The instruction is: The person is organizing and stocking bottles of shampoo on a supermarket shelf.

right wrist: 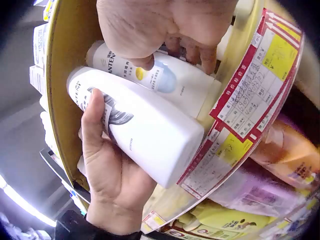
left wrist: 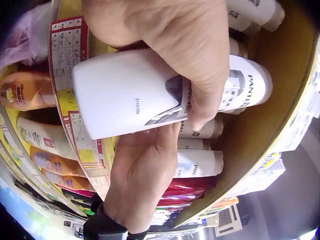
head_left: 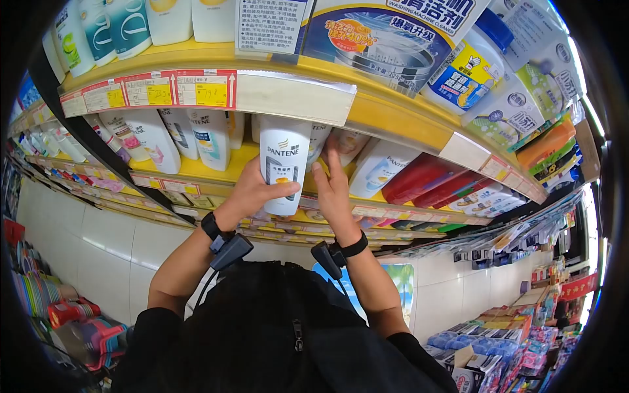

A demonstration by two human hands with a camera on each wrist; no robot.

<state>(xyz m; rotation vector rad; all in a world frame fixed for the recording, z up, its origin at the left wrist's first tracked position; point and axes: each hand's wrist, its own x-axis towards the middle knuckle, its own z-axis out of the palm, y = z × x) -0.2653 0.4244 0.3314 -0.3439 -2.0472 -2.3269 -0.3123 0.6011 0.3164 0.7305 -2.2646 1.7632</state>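
My left hand [head_left: 252, 190] grips a white Pantene bottle [head_left: 284, 164] at the shelf front, thumb across its label; the bottle's top is under the price rail. In the left wrist view the same bottle [left wrist: 125, 95] lies across my left hand [left wrist: 175, 40]. My right hand [head_left: 335, 196] reaches in just right of it, fingers extended toward bottles standing behind. In the right wrist view, my right hand [right wrist: 165, 25] is over another Pantene bottle [right wrist: 185, 85] with a blue label, fingertips at its side; whether it holds that bottle is unclear. The gripped bottle [right wrist: 145, 130] is beside it.
More Pantene bottles [head_left: 381, 167] and red bottles [head_left: 409, 177] stand on this yellow shelf. Above, the upper shelf's price rail [head_left: 295, 95] overhangs, bearing a cleaner box [head_left: 386, 39]. Lower shelves of goods run beneath; stacked goods [head_left: 485, 340] stand on the floor at right.
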